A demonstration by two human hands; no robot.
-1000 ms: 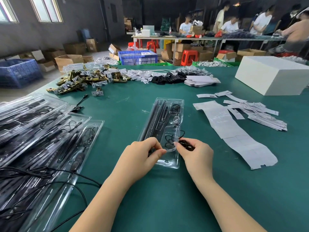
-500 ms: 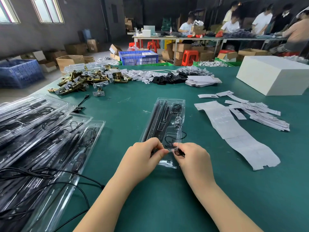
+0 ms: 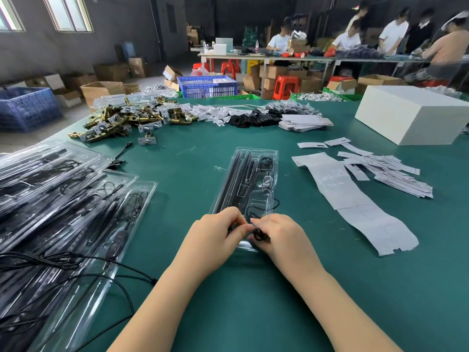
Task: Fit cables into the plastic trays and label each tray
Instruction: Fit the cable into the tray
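Note:
A clear plastic tray [image 3: 264, 154] lies lengthwise on the green table in front of me, with black strips and a thin black cable [image 3: 266, 162] inside it. My left hand [image 3: 215, 232] has its fingers curled over the tray's near left end. My right hand [image 3: 281, 237] pinches a small black coil of the cable at the tray's near right corner. The fingertips of both hands almost meet over the near end, which they hide. A loop of the cable sticks out over the tray's right rim.
Filled clear trays [image 3: 63, 199] overlap at the left, with loose black cables [image 3: 76, 265] across them. A long white label strip [image 3: 355, 201] and several loose labels [image 3: 396, 174] lie at the right. A white box [image 3: 411, 115] and brass hardware [image 3: 121, 120] sit farther back.
My right hand has slid left and nearer with the coil, from beside the tray's right rim onto its near corner. My left hand stayed at the near end.

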